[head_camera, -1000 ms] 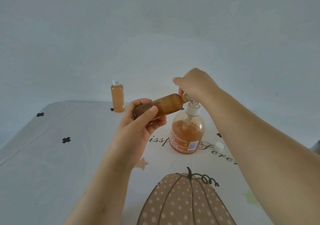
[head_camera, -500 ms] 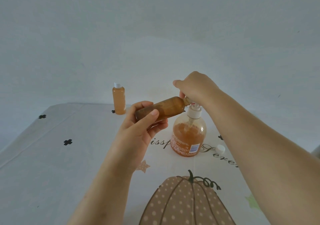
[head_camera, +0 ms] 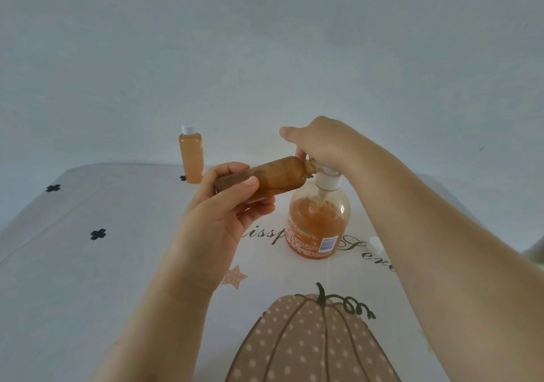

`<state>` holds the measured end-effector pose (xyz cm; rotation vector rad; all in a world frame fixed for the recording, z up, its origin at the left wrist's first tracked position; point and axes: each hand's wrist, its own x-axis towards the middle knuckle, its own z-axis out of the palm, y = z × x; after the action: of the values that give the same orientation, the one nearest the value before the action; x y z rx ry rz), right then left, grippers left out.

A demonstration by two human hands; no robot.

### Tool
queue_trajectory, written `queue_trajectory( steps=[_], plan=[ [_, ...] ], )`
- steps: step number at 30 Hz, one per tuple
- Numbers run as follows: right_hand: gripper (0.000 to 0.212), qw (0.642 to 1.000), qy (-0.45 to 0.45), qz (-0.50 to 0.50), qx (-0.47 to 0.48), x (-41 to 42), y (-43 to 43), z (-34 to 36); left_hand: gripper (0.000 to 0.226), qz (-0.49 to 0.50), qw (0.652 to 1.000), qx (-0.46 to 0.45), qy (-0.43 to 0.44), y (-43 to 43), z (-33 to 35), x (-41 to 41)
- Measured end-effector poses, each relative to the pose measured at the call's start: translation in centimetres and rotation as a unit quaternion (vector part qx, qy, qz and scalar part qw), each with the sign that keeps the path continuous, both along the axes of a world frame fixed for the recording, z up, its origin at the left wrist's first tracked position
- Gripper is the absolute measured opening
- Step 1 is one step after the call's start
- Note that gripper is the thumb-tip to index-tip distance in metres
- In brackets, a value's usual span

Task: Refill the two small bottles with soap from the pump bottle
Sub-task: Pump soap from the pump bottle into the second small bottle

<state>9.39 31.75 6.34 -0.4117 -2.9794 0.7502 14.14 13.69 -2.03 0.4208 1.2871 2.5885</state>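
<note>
Surroundings: table covered by a white tablecloth (head_camera: 88, 278) with black clover marks, script lettering and a dotted pumpkin print (head_camera: 309, 343) at the near edge. A capped small bottle (head_camera: 191, 155), filled with orange soap, stands upright at the far edge, left of centre. A loose white cap (head_camera: 374, 241) lies right of the pump bottle (head_camera: 318, 225); my right forearm crosses in front and hides part of it.

The pump bottle stands upright mid-table, orange soap up to about its shoulder.

Left hand (head_camera: 223, 213): raised above the table, thumb on top and fingers curled beneath, gripping the open small bottle (head_camera: 273, 178) near its base. That bottle lies almost level, neck pointing right, mouth against the pump spout.

Right hand (head_camera: 326, 143): knuckles up, fingers curled down around the pump head, which it mostly hides; thumb juts left.
</note>
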Motion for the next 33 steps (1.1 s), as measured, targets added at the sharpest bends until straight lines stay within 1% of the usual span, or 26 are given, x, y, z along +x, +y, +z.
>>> queue_trajectory(
  steps=[4,12,17,19,22,25,33],
  plan=[
    [0.055,1.000,0.004,-0.005,0.002,0.1,-0.1,0.0,0.025,0.000,1.000,0.004,-0.003,0.0,0.0,0.1],
    [0.055,1.000,0.007,-0.019,-0.007,0.2,-0.2,0.0,0.032,0.007,1.000,0.004,-0.016,0.2,0.3,0.3],
    [0.052,0.999,0.016,-0.031,-0.009,0.4,-0.3,0.5,0.026,0.005,1.000,0.020,-0.017,0.3,0.4,0.5],
    [0.052,0.999,0.019,-0.037,0.005,0.4,-0.5,1.0,0.029,0.002,0.999,0.028,-0.016,0.3,0.5,0.7],
    [0.051,0.999,0.001,-0.035,0.007,0.6,-0.7,1.7,0.032,-0.007,0.999,0.033,-0.012,0.3,0.7,0.7],
    [0.055,0.999,-0.020,-0.028,0.024,0.7,-0.6,2.0,0.032,-0.019,0.999,0.037,-0.006,0.2,0.7,0.6],
    [0.052,0.999,-0.001,-0.041,0.000,0.6,-0.8,1.5,0.030,-0.016,0.999,0.037,-0.010,0.2,0.4,0.4]
  ],
)
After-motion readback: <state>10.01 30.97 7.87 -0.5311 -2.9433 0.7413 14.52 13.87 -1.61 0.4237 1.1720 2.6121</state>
